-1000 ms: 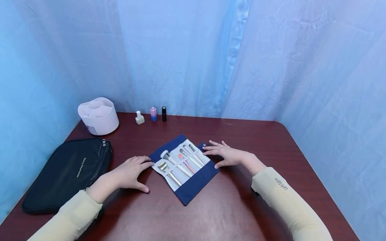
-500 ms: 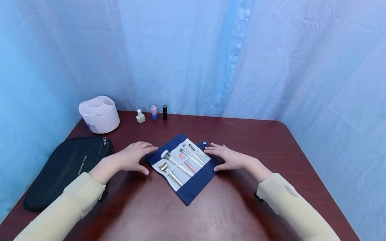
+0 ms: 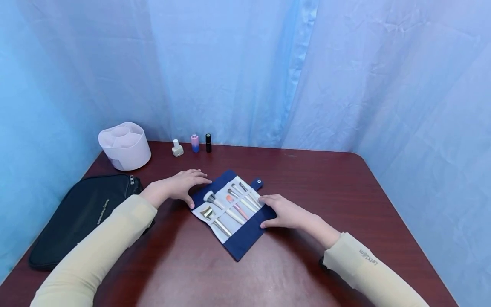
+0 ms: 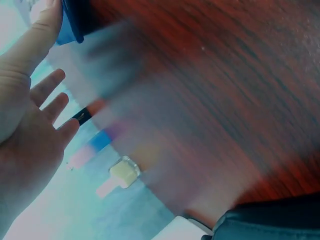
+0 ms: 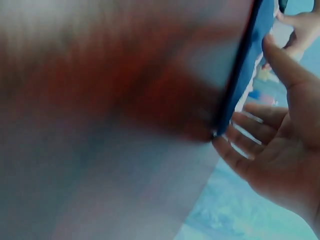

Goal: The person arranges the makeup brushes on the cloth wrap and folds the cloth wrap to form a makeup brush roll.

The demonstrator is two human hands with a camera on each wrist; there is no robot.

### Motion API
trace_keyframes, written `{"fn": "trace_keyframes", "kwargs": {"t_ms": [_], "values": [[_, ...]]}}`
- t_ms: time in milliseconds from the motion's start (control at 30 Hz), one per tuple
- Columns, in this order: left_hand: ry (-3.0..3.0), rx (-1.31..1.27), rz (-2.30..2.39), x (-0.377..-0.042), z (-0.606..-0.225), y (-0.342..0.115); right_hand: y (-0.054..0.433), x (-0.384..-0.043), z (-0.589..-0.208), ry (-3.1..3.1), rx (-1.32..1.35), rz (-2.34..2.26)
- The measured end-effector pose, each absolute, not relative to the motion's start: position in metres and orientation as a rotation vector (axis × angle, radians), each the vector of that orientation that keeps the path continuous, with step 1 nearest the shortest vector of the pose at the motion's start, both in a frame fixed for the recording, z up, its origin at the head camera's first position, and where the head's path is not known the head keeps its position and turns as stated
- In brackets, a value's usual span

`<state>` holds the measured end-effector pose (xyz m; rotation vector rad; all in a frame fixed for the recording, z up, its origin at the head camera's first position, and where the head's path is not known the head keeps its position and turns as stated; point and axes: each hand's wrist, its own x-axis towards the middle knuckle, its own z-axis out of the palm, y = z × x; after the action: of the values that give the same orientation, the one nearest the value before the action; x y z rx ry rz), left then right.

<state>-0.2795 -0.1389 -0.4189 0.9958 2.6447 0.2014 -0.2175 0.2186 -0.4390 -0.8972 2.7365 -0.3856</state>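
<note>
Head view shows the brush roll (image 3: 245, 238) open on the table (image 3: 314, 175), brushes (image 3: 239, 210) in place, snap tab (image 3: 257, 184) loose at far right: unfolding looks complete, fastening undone. Left hand (image 3: 182, 186) and right hand (image 3: 287, 212), fingers spread, flank its left and right edges, neither plainly pinching.

The bench (image 3: 337, 179) is topped by a case (image 3: 78, 215), organizer (image 3: 130, 155), polish bottle (image 3: 177, 149), pink-blue tube (image 3: 194, 144), black tube (image 3: 208, 143) and brush roll (image 3: 243, 239).
</note>
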Motion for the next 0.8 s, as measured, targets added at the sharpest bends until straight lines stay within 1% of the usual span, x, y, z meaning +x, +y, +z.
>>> {"fn": "trace_keyframes", "kwargs": {"t_ms": [333,800], "values": [[2.609,0.962,0.212,-0.277,-0.423,-0.139,0.213,-0.212,-0.441,2.786,-0.902,-0.355],[2.593,1.021,0.294,-0.264,-0.431,-0.141,0.233,-0.239,-0.444,2.656,-1.048,-0.322]]}}
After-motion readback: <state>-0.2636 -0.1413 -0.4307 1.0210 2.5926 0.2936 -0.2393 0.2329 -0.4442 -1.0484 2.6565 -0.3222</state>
